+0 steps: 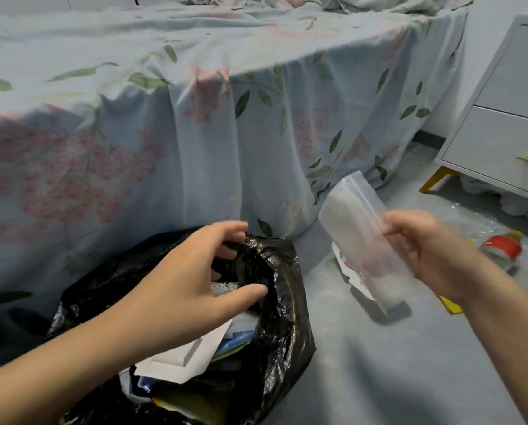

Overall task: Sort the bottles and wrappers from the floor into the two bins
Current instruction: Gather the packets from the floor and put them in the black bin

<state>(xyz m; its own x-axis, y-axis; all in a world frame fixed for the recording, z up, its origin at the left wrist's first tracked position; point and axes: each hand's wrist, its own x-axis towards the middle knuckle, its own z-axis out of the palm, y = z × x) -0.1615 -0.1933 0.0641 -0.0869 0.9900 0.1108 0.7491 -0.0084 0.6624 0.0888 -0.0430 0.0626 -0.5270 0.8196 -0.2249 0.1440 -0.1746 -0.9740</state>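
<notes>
My right hand (pixel 425 250) pinches a clear plastic wrapper (pixel 357 228), held above the floor to the right of a bin lined with a black bag (pixel 281 302). My left hand (pixel 189 286) grips the far rim of that black bag, fingers hooked over the edge. Paper and wrappers (pixel 183 357) fill the bag. A bottle with a red label and yellow cap (pixel 501 246) lies on the floor at the right. Another wrapper, white with pink print (pixel 348 268), lies on the floor behind the held one. Only one bin is in view.
A bed with a floral sheet (pixel 195 133) hangs down right behind the bin. A white nightstand with yellow legs (pixel 501 133) stands at the right, with crumpled clear plastic (pixel 477 219) in front of it. A yellow scrap (pixel 451 306) lies under my right wrist.
</notes>
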